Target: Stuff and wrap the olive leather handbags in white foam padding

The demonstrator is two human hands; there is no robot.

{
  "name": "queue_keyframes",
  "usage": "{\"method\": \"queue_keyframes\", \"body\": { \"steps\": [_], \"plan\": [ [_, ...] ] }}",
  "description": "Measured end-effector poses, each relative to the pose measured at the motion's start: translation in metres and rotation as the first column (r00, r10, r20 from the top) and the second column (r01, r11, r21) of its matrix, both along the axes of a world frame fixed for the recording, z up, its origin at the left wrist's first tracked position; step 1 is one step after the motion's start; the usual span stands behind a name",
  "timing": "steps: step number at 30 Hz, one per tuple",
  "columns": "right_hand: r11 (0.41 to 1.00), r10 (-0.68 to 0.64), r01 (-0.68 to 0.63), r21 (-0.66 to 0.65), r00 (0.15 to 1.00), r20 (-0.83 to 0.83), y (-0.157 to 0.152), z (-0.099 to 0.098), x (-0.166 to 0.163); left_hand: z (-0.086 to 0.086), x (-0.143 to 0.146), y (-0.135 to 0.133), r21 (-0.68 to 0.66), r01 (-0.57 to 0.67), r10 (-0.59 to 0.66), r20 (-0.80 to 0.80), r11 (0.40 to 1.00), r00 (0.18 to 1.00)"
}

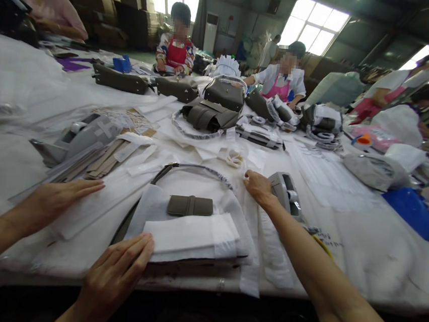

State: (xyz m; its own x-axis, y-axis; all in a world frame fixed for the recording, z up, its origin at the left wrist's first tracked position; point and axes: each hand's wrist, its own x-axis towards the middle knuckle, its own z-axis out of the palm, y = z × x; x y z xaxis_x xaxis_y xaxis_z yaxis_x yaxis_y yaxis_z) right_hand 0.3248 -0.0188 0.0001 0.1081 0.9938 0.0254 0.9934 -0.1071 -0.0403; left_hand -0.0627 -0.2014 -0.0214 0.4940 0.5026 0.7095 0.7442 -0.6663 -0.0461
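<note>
My left hand [118, 273] presses its fingers together at the left end of a folded white sheet [184, 234], its thumb hidden. The sheet lies across the front of a grey-brown handbag [124, 225], whose body is covered by pale wrapping [229, 203]. A small grey-brown flap piece [190, 206] rests above the sheet. The bag's handle [206, 169], partly wrapped in clear film, arches away from me. Beyond the bag's right side, my right hand [259, 185] is closed with fingertips together; what it pinches is unclear. Next to it stands a grey tape dispenser [282, 188].
Another person's hand [63, 197] reaches in from the left, near stacked strips [116, 154] and a second tape dispenser [88, 131]. Several handbags [209, 115] lie farther back. White sheets [323, 176] and a blue object [414, 213] are on the right. Co-workers sit across the table.
</note>
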Motion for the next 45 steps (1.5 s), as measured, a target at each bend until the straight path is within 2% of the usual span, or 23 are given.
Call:
{"method": "queue_keyframes", "body": {
  "steps": [4, 6, 10, 14, 16, 18, 19, 21, 23, 25, 27, 29, 32, 34, 36, 37, 39, 40, 41, 43, 44, 45],
  "plan": [
    [0.988, 0.104, -0.109, 0.110, 0.993, 0.049, -0.008, 0.013, -0.007, -0.001, 0.001, 0.000, 0.002, 0.002, -0.002, -0.003, 1.000, 1.000],
    [0.985, 0.146, -0.151, 0.081, 0.987, 0.064, -0.008, 0.014, -0.011, 0.000, 0.002, 0.000, 0.020, 0.000, 0.000, -0.010, 1.000, 1.000],
    [0.996, 0.089, -0.087, -0.028, 0.994, 0.056, -0.004, 0.013, -0.015, 0.002, 0.003, 0.000, 0.037, -0.014, 0.014, -0.015, 0.999, 1.000],
    [0.999, 0.052, -0.052, 0.004, 0.997, 0.056, -0.012, 0.026, -0.010, 0.001, 0.004, -0.002, 0.041, -0.022, 0.022, -0.001, 0.999, 1.000],
    [0.998, 0.044, -0.043, 0.053, 0.999, -0.027, -0.025, 0.041, -0.010, 0.000, 0.005, -0.002, 0.044, -0.030, 0.030, 0.003, 0.999, 1.000],
    [0.994, 0.087, -0.066, 0.084, 0.955, -0.284, -0.046, 0.060, -0.019, -0.003, 0.008, -0.002, 0.054, -0.044, 0.044, 0.003, 0.998, 0.999],
    [0.992, 0.125, -0.097, 0.083, 0.880, -0.459, -0.059, 0.070, -0.028, -0.004, 0.011, -0.002, 0.059, -0.051, 0.051, 0.002, 0.997, 0.999],
    [0.977, 0.168, -0.210, 0.045, 0.616, -0.769, -0.090, 0.087, -0.054, -0.007, 0.017, -0.002, 0.062, -0.060, 0.060, -0.002, 0.996, 0.998],
    [0.946, 0.118, -0.324, 0.003, 0.336, -0.934, -0.123, 0.095, -0.090, -0.009, 0.023, -0.003, 0.054, -0.063, 0.063, -0.010, 0.997, 0.998],
    [0.905, 0.016, -0.423, -0.040, 0.127, -0.992, -0.156, 0.091, -0.129, -0.010, 0.027, -0.004, 0.042, -0.068, 0.068, -0.007, 0.997, 0.998],
    [0.863, -0.104, -0.497, -0.091, 0.002, -0.995, -0.185, 0.074, -0.162, -0.011, 0.029, -0.005, 0.039, -0.058, 0.058, 0.020, 0.998, 0.998],
    [0.829, -0.202, -0.539, -0.151, -0.037, -0.979, -0.208, 0.050, -0.185, -0.011, 0.029, -0.005, 0.031, -0.043, 0.042, 0.054, 0.999, 0.998],
    [0.786, -0.277, -0.570, -0.238, 0.019, -0.961, -0.231, 0.022, -0.192, -0.012, 0.026, -0.006, 0.012, -0.043, 0.042, 0.076, 0.999, 0.996],
    [0.758, -0.257, -0.590, -0.278, 0.122, -0.959, -0.238, 0.019, -0.181, -0.013, 0.024, -0.006, 0.005, -0.048, 0.047, 0.070, 0.999, 0.996],
    [0.757, -0.184, -0.583, -0.296, 0.245, -0.952, -0.237, 0.030, -0.165, -0.015, 0.023, -0.005, -0.002, -0.035, 0.035, 0.054, 0.999, 0.998],
    [0.776, -0.136, -0.560, -0.289, 0.300, -0.944, -0.233, 0.040, -0.156, -0.016, 0.022, -0.005, -0.005, -0.030, 0.030, 0.048, 1.000, 0.998],
    [0.846, 0.007, -0.489, -0.213, 0.410, -0.912, -0.215, 0.060, -0.141, -0.018, 0.022, -0.005, -0.007, -0.024, 0.024, 0.043, 1.000, 0.999],
    [0.887, 0.110, -0.442, -0.133, 0.481, -0.870, -0.201, 0.069, -0.136, -0.019, 0.022, -0.004, -0.005, -0.023, 0.023, 0.046, 1.000, 0.999],
    [0.912, 0.225, -0.409, -0.036, 0.572, -0.789, -0.185, 0.076, -0.133, -0.020, 0.022, -0.004, 0.001, -0.019, 0.019, 0.054, 1.000, 0.998],
    [0.907, 0.407, -0.402, 0.124, 0.765, -0.500, -0.148, 0.082, -0.130, -0.022, 0.022, -0.003, 0.015, -0.004, 0.003, 0.074, 1.000, 0.997],
    [0.890, 0.453, -0.437, 0.127, 0.825, -0.336, -0.130, 0.081, -0.131, -0.023, 0.022, -0.003, 0.020, 0.001, -0.003, 0.081, 1.000, 0.997],
    [0.871, 0.491, -0.483, 0.090, 0.850, -0.190, -0.112, 0.079, -0.133, -0.023, 0.022, -0.002, 0.025, 0.002, -0.004, 0.082, 1.000, 0.997]
  ]
}}
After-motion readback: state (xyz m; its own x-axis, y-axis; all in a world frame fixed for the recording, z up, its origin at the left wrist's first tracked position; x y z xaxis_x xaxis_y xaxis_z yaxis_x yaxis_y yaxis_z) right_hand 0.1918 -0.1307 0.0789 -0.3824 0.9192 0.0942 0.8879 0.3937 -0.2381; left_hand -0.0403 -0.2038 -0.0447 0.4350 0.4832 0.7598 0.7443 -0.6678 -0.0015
